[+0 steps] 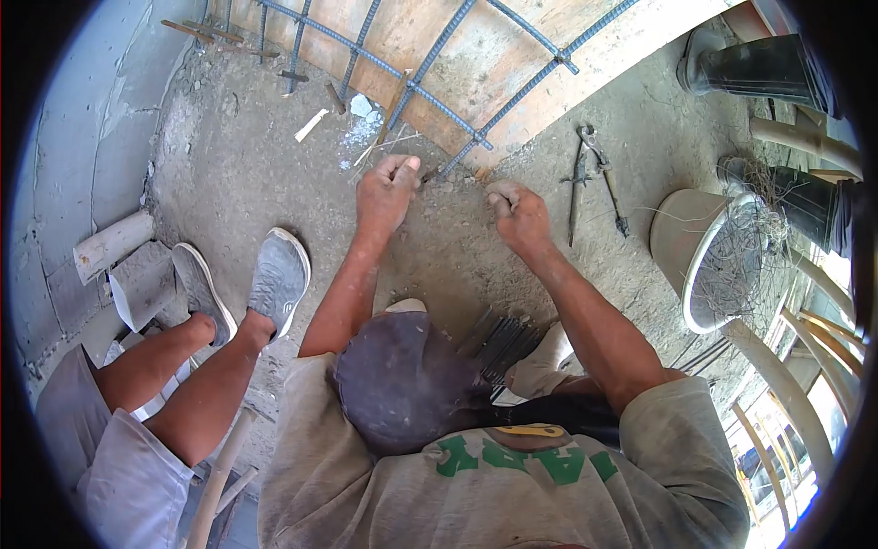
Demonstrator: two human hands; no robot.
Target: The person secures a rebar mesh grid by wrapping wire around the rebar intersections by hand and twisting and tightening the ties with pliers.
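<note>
Fingers curled and thumb raised, my left hand (pixel 388 188) is closed beside the lower end of a rebar grid (pixel 413 86). Whatever it may hold is too small to make out. My right hand (pixel 521 215) is also closed, thumb against the bent fingers, a short way right of the rebar's end; its contents are hidden. A pair of end-cutting nippers (pixel 590 146) lies on the concrete to the right of my right hand, its handles spread apart. The grid rests over a plywood sheet (pixel 540 101).
A bucket (pixel 681 240) lies tipped at the right with tangled wire (pixel 745 256) in it. Another person's black boots (pixel 764 73) stand behind it. At the left are someone's legs and grey shoes (pixel 277 279). Dark rods (pixel 503 346) lie by my legs. Wooden poles (pixel 786 384) stand right.
</note>
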